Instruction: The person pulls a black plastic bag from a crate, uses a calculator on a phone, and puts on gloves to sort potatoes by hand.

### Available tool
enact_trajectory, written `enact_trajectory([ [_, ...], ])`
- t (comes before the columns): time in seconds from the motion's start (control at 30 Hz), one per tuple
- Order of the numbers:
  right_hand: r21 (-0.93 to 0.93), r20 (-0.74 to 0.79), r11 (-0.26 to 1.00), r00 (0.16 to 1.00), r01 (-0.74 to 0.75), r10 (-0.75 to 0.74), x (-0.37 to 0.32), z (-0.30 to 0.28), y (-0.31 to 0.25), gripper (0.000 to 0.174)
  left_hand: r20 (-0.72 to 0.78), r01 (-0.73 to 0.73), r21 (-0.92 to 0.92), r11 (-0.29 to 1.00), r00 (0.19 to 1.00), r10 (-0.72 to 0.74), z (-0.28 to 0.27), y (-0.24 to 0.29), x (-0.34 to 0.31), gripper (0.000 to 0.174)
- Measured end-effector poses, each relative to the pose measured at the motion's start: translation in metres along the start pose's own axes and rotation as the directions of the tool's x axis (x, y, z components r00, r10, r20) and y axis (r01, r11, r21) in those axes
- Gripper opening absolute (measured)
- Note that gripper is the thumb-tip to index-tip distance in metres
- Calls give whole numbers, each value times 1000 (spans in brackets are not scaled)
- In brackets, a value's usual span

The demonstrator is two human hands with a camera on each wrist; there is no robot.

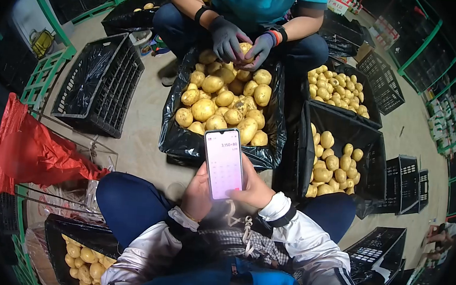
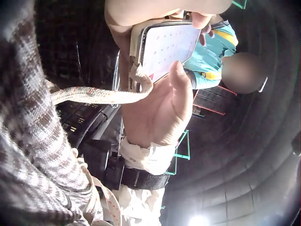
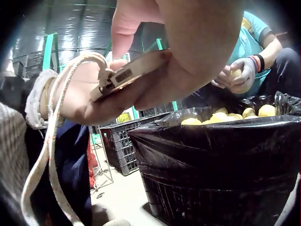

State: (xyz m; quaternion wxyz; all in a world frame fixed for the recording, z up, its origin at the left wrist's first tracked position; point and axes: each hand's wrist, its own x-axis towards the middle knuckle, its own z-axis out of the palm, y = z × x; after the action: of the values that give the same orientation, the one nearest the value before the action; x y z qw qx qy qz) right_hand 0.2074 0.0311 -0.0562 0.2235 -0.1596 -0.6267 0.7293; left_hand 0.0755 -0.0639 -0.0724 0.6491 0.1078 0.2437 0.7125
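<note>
Between my two hands I hold a smartphone [image 1: 223,166], its screen lit with a calculator that reads 3,150+80. My left hand [image 1: 196,194] grips its left edge. The right hand [image 1: 256,188] wraps the right side, its thumb over the lower part of the screen near a pink key. A pale braided cord [image 2: 101,94] runs from the phone's bottom corner, seen in the left wrist view. Just beyond the phone stands a crate of potatoes [image 1: 204,108] lined with black plastic [image 1: 182,148]. Opposite me, a person's gloved hands [image 1: 226,39] hold a potato [image 1: 245,48] over that crate.
Two more lined crates of potatoes [image 1: 333,169] stand at the right, and further potatoes [image 1: 84,262] lie in a crate at lower left. A black crate [image 1: 101,81] is on the left floor. Near it hangs a red bag [image 1: 35,146] by a wire frame.
</note>
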Motion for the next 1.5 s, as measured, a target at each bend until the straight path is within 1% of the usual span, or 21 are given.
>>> enact_trajectory([
  [0.07,24,-3,1000,1000,-6,7,-1,0,1,89,-11,1,2,1000,1000,-1,0,0,0,54],
  [0.23,10,0,1000,1000,-23,23,0,1,-2,89,-16,6,22,1000,1000,-6,1,0,0,54],
  [0.3,16,-2,1000,1000,-17,17,0,1,-1,89,-4,0,-5,1000,1000,0,-1,0,0,54],
  [0.57,6,1,1000,1000,-11,11,-1,-1,1,92,-17,1,16,1000,1000,-1,1,1,0,54],
  [0.63,11,-16,999,999,-38,38,-1,-1,1,92,-19,5,17,1000,1000,-4,2,1,0,54],
  [0.83,-1,-23,1000,999,-31,31,-2,-1,3,93,-8,2,17,1000,1000,-2,-1,1,1,54],
  [0.9,1,-21,999,999,-41,41,-2,0,3,93,-6,17,65,998,1000,-17,-3,0,1,57],
  [1.0,0,-17,999,999,-51,51,-2,-1,2,93,-23,17,86,996,1000,-15,0,1,0,57],
  [1.17,3,-18,999,999,-51,51,-3,0,3,93,-31,25,87,996,999,-22,-3,0,0,57],
  [1.33,-33,-16,999,999,-37,37,-3,0,1,94,-33,25,90,996,999,-22,-2,0,0,57],
  [1.5,9,-9,999,999,-51,51,-2,-1,2,95,-19,9,85,996,1000,-7,-3,-1,1,57],
])
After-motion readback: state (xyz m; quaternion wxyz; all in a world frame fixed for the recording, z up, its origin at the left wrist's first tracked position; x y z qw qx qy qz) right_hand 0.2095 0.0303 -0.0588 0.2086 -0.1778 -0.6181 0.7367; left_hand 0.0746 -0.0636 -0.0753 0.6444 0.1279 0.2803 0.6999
